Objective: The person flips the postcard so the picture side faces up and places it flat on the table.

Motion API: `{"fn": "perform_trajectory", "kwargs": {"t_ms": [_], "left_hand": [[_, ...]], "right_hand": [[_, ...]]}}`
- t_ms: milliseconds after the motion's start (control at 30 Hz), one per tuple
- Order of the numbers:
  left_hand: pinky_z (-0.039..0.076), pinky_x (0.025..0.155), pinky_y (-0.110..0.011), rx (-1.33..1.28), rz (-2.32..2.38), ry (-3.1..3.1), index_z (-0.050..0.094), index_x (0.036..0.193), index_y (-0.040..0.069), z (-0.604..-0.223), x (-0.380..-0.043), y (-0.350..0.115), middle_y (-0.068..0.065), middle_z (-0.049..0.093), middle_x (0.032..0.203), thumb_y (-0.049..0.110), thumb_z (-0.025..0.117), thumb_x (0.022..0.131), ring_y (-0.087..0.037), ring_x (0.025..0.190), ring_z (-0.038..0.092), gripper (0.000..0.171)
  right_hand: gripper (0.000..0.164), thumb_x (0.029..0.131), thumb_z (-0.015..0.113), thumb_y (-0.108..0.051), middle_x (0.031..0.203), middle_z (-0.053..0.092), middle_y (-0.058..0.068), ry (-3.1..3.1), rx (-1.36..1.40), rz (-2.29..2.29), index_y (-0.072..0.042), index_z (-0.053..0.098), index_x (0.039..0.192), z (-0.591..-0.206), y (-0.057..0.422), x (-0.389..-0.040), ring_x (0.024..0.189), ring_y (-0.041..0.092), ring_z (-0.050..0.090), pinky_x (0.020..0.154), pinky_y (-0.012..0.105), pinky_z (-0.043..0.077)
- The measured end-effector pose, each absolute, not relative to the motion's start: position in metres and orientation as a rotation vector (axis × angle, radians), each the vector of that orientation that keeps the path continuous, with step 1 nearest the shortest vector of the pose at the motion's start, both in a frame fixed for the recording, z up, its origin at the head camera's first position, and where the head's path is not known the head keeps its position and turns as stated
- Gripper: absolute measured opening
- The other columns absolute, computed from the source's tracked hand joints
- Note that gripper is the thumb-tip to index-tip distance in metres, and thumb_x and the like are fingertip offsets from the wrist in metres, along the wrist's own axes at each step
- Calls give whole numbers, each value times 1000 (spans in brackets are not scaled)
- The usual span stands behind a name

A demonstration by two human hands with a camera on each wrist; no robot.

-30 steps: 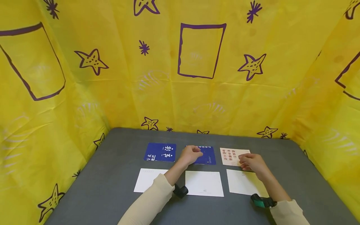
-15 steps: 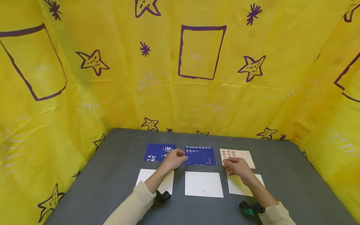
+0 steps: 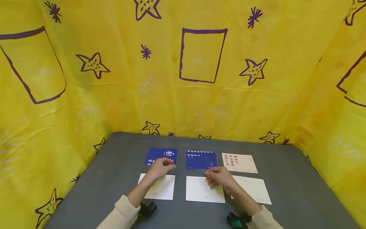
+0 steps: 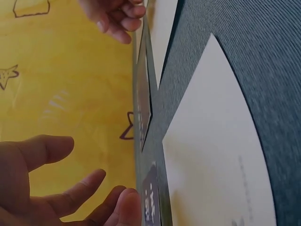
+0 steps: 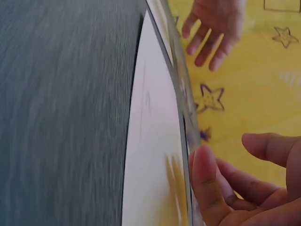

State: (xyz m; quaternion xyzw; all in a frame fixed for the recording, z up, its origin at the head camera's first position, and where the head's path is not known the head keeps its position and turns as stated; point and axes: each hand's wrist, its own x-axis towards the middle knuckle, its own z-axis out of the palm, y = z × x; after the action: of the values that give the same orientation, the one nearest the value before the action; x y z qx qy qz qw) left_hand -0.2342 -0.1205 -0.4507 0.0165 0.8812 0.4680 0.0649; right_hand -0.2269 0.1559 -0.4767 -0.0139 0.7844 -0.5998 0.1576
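My left hand (image 3: 160,168) hovers over the near edge of the left blue card (image 3: 157,153), its fingers loosely bent and holding nothing. Below it lies the left white card (image 3: 160,190). My right hand (image 3: 220,178), also holding nothing, is above the far right part of the middle white card (image 3: 200,192) and hides that corner. Behind it lies the middle blue card (image 3: 200,160) with white writing. A cream card (image 3: 238,162) with reddish writing lies to the right, and the right white card (image 3: 254,189) is in front of that. Both wrist views show gaps between thumb and fingers.
The cards lie flat in two rows on a dark grey table (image 3: 114,190). A yellow cloth (image 3: 128,95) with purple star drawings encloses the back and sides of the table. A dark camera (image 3: 147,209) is strapped to my left wrist, another camera (image 3: 235,219) to the right.
Both hands have moved left and nearer to me: the left from the middle blue card to the left one, the right from the cream card to the middle white card. The cards stay in place.
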Motion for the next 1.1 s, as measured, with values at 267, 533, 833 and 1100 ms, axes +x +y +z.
{"fn": "perform_trajectory", "kwargs": {"t_ms": [267,533,833,1100], "left_hand": [[53,84,-44,7,1262,2763,67,107,1,-446,-221,-149,-12,70,105,21,68,88,-28,100,64,27],[52,85,-48,-17,1003,2876,67,108,-1,-445,-215,-173,-14,70,102,24,68,88,-29,95,64,32],[49,78,-53,-60,714,3005,67,101,-2,-447,-207,-196,-16,70,94,27,68,87,-34,86,64,33],[48,68,-47,-91,571,2982,68,94,0,-448,-203,-209,-18,70,92,30,70,85,-31,78,62,32]], "right_hand": [[32,92,61,-12,79,68,10,2104,-105,-1763,17,64,106,-475,122,-221,59,13,62,56,28,58],[30,91,63,-12,77,69,11,2074,-160,-1711,15,66,105,-472,92,-217,55,10,62,54,28,58],[28,89,66,-11,73,66,10,2088,-212,-1670,14,68,100,-471,68,-213,52,10,59,53,29,57],[24,89,66,-9,75,67,11,2093,-222,-1646,12,69,99,-469,54,-207,56,11,61,58,29,59]]}}
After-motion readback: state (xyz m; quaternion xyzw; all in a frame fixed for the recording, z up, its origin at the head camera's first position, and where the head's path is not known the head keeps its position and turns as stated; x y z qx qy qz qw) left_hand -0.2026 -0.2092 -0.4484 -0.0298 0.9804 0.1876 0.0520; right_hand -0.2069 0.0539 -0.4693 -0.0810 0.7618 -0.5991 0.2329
